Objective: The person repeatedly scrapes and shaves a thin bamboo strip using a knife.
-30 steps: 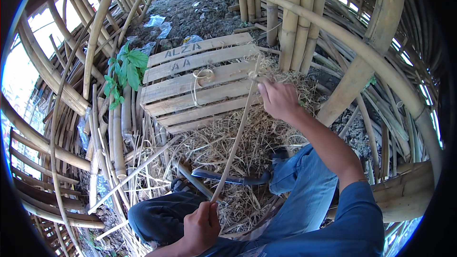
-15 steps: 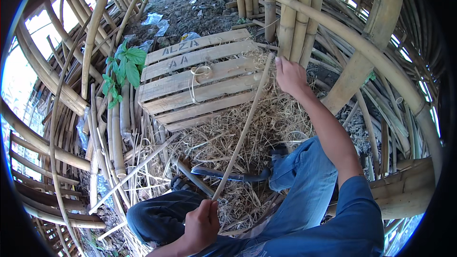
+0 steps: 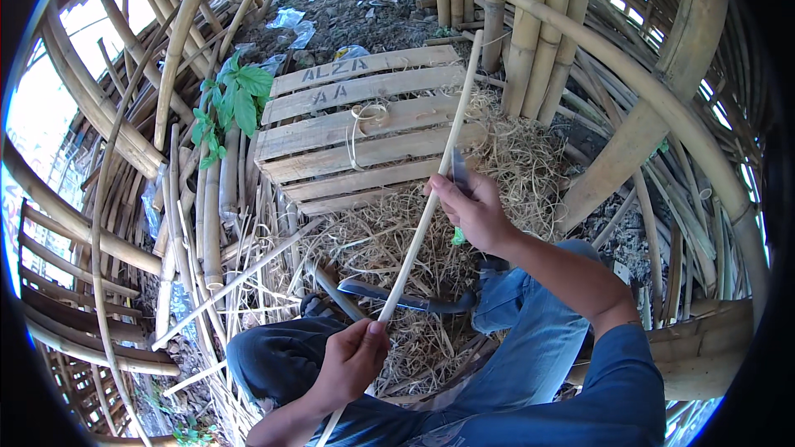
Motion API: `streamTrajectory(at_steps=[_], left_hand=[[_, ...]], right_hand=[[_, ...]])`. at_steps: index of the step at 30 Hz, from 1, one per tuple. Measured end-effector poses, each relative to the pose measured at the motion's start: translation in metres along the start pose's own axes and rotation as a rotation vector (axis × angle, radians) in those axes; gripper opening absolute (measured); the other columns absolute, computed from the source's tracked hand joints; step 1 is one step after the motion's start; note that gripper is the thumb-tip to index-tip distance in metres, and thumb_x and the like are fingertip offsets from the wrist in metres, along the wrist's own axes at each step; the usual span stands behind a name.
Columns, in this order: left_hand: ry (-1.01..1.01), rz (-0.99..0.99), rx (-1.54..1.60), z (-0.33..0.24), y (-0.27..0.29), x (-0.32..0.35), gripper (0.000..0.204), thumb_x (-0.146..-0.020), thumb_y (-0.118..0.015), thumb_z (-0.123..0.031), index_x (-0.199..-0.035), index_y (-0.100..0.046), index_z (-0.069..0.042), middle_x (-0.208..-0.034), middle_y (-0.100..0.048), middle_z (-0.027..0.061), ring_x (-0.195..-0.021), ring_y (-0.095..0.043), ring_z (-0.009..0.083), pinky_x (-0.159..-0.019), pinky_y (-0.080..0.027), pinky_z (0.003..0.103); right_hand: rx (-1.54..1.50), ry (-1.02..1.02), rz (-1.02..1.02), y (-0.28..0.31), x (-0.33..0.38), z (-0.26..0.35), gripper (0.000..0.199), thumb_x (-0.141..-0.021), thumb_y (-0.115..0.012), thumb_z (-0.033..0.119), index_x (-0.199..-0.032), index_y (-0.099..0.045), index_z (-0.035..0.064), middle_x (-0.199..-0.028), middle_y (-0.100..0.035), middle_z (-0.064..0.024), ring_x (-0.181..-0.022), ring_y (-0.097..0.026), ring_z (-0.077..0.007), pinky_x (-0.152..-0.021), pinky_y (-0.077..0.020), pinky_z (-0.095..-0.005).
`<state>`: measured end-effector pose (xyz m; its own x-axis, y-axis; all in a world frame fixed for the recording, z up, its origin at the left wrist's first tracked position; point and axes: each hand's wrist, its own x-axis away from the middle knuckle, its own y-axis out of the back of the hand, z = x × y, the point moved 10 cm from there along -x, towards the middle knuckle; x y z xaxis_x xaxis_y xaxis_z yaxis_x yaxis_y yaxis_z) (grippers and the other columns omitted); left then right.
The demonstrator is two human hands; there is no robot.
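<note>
A long pale bamboo strip (image 3: 414,252) slants up from my lap toward the wooden crate. My left hand (image 3: 354,360) is closed round its lower part, and the tail end runs down past my wrist. Farther up, my right hand (image 3: 474,213) grips a knife (image 3: 460,170), its grey blade standing beside the strip. The thumb and fingers of that hand press at the strip; most of the knife's handle is hidden, with a green bit showing below the palm. Under the strip, a large curved blade with a dark handle (image 3: 381,291) lies over the shavings between my feet.
The slatted wooden crate (image 3: 331,147) bears a curled shaving (image 3: 370,120). Bamboo shavings (image 3: 522,165) cover the ground around it. Upright bamboo poles (image 3: 534,33) and a long bent pole (image 3: 613,50) stand at the right. A leafy plant (image 3: 240,99) grows beside stacked bamboo at the left.
My right hand has come down and nearer along the strip, and the knife blade now shows. My left hand holds higher on the strip, which has shifted upward with its tail below the hand.
</note>
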<state>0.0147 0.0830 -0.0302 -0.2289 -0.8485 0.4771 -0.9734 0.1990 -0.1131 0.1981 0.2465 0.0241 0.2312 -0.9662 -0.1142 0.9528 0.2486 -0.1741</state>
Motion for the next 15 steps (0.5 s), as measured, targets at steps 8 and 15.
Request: streamTrajectory(at_steps=[8,15], left_hand=[[-0.389,-0.125,-0.145,-0.048,-0.002,-0.026,0.025,-0.100,-0.048,-0.023,-0.104,-0.058,0.000,-0.068,-0.052,-0.0011,-0.060,-0.049,0.0056,-0.054,-0.041,0.023],[-0.003,0.073,0.428,-0.035,-0.012,-0.034,0.031,-0.103,-0.037,-0.029,-0.086,-0.048,-0.006,-0.060,-0.033,-0.0052,-0.045,-0.025,0.0048,-0.042,-0.021,0.022]], right_hand=[[0.369,0.162,0.083,-0.061,0.025,-0.013,0.025,-0.093,-0.058,0.025,-0.084,-0.060,0.0020,-0.056,-0.051,0.0001,-0.049,-0.044,-0.0072,-0.045,-0.0350,-0.0282],[0.897,0.603,0.222,-0.101,0.047,0.020,0.024,-0.093,-0.051,0.021,-0.078,-0.050,0.0031,-0.056,-0.052,-0.0097,-0.045,-0.054,-0.0281,-0.043,-0.0418,-0.0391]])
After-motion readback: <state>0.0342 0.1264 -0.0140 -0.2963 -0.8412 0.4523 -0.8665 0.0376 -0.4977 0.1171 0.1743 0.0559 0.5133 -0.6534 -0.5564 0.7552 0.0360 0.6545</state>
